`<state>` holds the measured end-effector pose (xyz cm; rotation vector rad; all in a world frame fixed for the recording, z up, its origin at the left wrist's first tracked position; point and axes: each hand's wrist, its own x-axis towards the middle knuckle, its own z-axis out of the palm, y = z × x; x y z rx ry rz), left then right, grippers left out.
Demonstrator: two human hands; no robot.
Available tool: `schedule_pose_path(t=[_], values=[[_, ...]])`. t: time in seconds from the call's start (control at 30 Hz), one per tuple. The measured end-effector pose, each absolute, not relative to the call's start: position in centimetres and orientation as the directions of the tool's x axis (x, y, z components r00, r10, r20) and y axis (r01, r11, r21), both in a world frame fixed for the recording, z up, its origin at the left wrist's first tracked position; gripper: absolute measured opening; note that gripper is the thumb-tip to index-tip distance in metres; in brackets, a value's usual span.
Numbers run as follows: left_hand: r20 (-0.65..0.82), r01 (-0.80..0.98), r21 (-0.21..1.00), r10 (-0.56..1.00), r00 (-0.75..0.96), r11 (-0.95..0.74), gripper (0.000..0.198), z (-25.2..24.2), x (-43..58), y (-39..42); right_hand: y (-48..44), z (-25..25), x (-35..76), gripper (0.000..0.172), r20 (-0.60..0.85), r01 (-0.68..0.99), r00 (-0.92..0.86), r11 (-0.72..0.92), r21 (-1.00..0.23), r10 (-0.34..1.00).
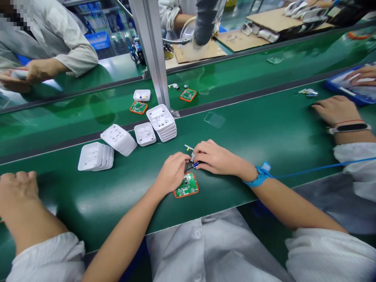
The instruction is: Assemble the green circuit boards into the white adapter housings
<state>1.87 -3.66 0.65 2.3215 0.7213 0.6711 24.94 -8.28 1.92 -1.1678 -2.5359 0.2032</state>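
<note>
Just below the fingertips of the left hand (173, 170), partly covered by that hand, lies a green rectangular circuit board with an orange rim (188, 186). The left hand is curled narrow, its fingertips meeting those of the right hand (214, 158) above the board; whether it pinches anything is hidden. The right hand is bent inward, fingers closed on a small blue-and-black component with dark wires (195, 165), which sits between the two hands. A small white plastic connector piece (192, 155) shows in the same gap. A bright blue wrist strap (259, 177) circles the right wrist.

On the smooth green work surface (258, 137), a clear flat rectangular sheet (215, 120) lies beyond the right hand. Beyond the left hand, towards its left, are nested white plastic casings in several stacks (118, 138). Well off to the right hand's right, a co-worker's hand (337, 111) rests on the surface.

Farther out, past the left hand, two more orange-rimmed green boards (188, 94) flank the foot of a silver metal post (151, 51).
</note>
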Motion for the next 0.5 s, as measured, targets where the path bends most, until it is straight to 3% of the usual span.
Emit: schedule_pose_path(t=[0.13,0.23,0.37,0.5], values=[[0.33,0.315,0.654,0.634,0.699,-0.687,0.03,0.3,1.9,-3.5,-7.8,0.9,23.8,0.043,0.239,0.833,-0.315,0.388,-0.394,0.918],[0.327,0.328,0.645,0.637,0.698,-0.69,0.03,0.0,2.0,-3.6,-7.1,0.2,22.6,0.026,0.183,0.837,-0.178,0.247,-0.489,0.967],[0.303,0.372,0.648,0.673,0.675,-0.665,0.026,-0.1,2.0,-3.6,-6.5,0.6,22.3,0.01,0.14,0.708,-0.138,0.196,-0.679,0.981],[0.279,0.39,0.629,0.664,0.694,-0.672,0.026,0.0,2.1,-3.5,-7.4,2.1,23.5,0.014,0.116,0.457,-0.13,0.164,-0.874,0.985]])
